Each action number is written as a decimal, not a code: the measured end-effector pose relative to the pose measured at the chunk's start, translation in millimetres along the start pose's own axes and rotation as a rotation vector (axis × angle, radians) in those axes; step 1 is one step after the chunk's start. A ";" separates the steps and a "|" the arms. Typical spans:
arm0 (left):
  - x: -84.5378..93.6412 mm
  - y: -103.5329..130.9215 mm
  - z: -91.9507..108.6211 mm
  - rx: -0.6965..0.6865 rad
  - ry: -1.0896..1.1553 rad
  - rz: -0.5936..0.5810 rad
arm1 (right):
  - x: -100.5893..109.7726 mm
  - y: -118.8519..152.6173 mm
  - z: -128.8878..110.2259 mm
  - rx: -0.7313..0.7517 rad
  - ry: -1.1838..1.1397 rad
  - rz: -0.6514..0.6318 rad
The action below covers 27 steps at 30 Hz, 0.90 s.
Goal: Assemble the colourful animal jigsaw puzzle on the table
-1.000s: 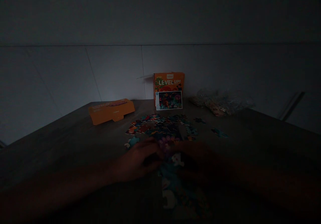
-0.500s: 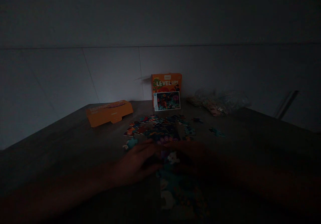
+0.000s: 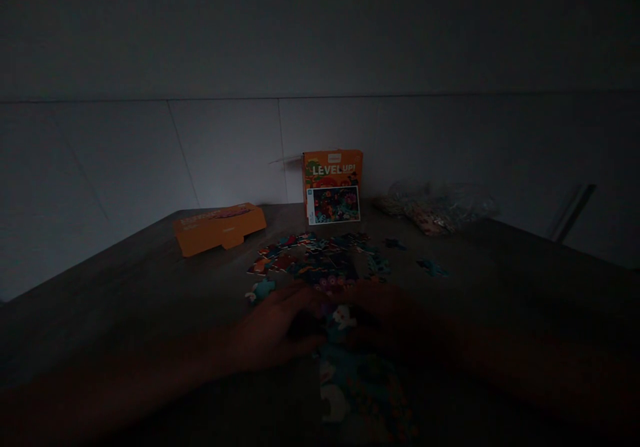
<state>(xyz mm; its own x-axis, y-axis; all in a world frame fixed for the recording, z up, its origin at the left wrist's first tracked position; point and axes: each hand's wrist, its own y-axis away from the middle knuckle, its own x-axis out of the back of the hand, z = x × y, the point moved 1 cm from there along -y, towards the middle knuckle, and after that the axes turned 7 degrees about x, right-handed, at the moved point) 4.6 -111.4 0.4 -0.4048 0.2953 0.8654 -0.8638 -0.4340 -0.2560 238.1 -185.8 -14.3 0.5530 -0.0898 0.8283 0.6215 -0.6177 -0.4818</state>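
The scene is very dark. My left hand [image 3: 283,323] curls round the left side of a puzzle piece [image 3: 343,317] with a white animal on it, thumb near and fingers far. From the other side my right hand [image 3: 385,310] closes on the same piece, its fingertips mostly lost in shadow. Directly below lies a joined strip of puzzle [image 3: 363,390] in teal with white shapes and orange spots. Beyond the fingers, purple flower pieces [image 3: 334,283] show. Left of them rests a loose teal and white piece [image 3: 261,290].
More puzzle pieces [image 3: 285,260] spread across the grey table [image 3: 150,293]. An orange "LEVEL UP!" box [image 3: 333,160] stands by the wall, a picture card [image 3: 334,205] leaning on it. An orange box lid [image 3: 220,229] lies left; bagged pieces [image 3: 435,208] lie right.
Both hands have shifted very slightly, the left fingers drawing in closer round the piece. The whole view has tilted a touch, so the background sits a little lower.
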 end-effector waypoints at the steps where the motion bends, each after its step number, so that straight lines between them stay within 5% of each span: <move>1: 0.3 -0.5 0.3 -0.004 -0.001 0.003 | 0.2 -0.5 -0.4 0.002 0.014 -0.004; 12: 0.1 -4.4 -2.0 -0.014 0.013 -0.080 | 2.1 -4.5 -5.3 0.265 0.054 -0.013; 27: -4.8 5.5 -10.7 -0.392 0.230 -0.164 | 8.1 2.3 -26.5 0.427 0.090 -0.162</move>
<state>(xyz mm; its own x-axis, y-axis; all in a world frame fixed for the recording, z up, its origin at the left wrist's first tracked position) -1.4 -106.1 -9.8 -0.2710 0.5328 0.8017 -0.9520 -0.0256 -0.3049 229.3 -208.7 -1.2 0.3915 -0.0981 0.9149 0.8790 -0.2543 -0.4034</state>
